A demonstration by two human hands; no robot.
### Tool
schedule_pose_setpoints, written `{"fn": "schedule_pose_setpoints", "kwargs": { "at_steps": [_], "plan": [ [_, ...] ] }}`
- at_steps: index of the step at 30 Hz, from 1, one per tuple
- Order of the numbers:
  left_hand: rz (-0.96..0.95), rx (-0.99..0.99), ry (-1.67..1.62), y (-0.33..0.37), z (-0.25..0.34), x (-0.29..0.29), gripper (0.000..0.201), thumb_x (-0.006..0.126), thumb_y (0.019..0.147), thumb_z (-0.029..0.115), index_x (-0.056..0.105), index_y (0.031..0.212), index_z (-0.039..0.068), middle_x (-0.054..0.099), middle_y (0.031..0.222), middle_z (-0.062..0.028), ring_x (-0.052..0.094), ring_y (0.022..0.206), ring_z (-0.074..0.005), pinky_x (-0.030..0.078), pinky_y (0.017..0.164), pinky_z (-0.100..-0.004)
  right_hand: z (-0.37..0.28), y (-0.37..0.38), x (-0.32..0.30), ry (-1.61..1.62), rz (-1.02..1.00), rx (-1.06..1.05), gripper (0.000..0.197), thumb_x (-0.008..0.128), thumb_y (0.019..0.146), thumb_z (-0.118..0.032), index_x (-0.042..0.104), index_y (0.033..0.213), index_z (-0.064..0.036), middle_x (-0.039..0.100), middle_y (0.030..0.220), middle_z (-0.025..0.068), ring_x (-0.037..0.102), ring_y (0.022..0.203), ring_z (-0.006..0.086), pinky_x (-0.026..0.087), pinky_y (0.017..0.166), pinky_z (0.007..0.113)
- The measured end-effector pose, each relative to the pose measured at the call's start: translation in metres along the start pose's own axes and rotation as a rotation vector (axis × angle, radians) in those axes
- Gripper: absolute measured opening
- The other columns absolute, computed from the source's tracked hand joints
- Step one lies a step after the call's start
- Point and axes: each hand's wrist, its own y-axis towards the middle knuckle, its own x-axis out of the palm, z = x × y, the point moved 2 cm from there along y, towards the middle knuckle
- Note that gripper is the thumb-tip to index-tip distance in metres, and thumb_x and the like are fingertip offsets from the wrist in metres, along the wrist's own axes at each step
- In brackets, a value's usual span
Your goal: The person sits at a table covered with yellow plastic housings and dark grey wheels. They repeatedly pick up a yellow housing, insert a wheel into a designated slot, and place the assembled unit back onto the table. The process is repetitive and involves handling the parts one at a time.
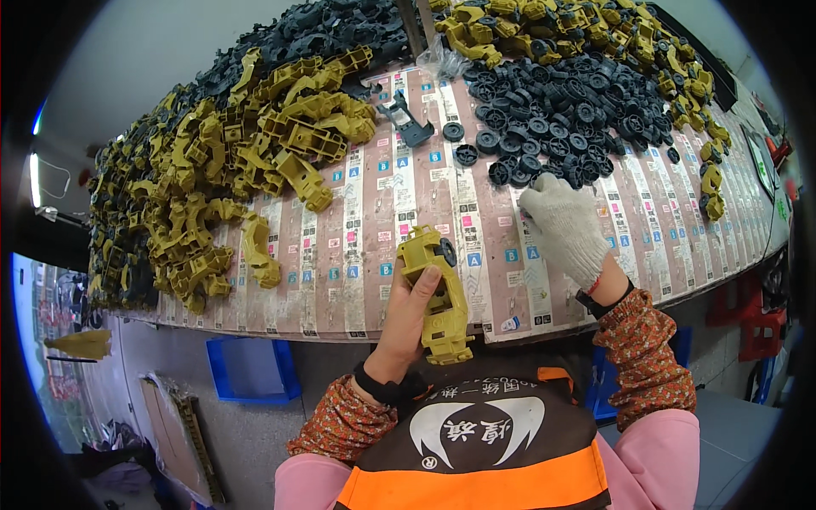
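My left hand (408, 319), bare, grips a yellow plastic toy car chassis (446, 316) just over the table's front edge. One black wheel (445, 252) sits at the chassis's far end. In a white knitted glove, my right hand (563, 225) reaches to the near edge of a pile of small black toy wheels (552, 110). Its fingers are curled downward, and whatever is between them is hidden. A few loose wheels, such as a black wheel (465, 155), lie left of that pile.
To the left is a big heap of yellow chassis (293, 127), with dark plastic parts (314, 38) behind it. Yellow chassis with wheels (586, 25) are heaped at the far right. A single dark part (406, 121) lies mid-table. Below stands a blue crate (252, 370).
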Motion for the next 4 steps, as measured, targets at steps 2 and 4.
{"fn": "schedule_pose_setpoints", "kwargs": {
  "at_steps": [2,4],
  "plan": [
    [-0.021,-0.05,-0.033,0.0,-0.001,-0.008,0.044,0.069,0.107,0.034,0.048,0.139,0.011,0.066,0.116,-0.0057,0.072,0.097,-0.017,0.065,0.078,-0.035,-0.002,-0.01,-0.001,0.195,-0.004,0.049,0.021,0.073,0.089,-0.009,0.071,0.11,-0.0069,0.066,0.108,0.0145,0.068,0.102,0.0355,0.057,0.085,0.046],
    [-0.041,-0.092,-0.051,0.0,0.001,-0.012,0.047,0.07,0.107,0.033,0.046,0.142,0.014,0.065,0.119,-0.0054,0.071,0.1,-0.0169,0.065,0.08,-0.0344,0.002,-0.019,-0.002,0.471,-0.088,0.126,0.035,0.076,0.091,-0.014,0.071,0.125,-0.0083,0.07,0.127,0.0151,0.068,0.118,0.0342,0.057,0.094,0.041]
  ]
}}
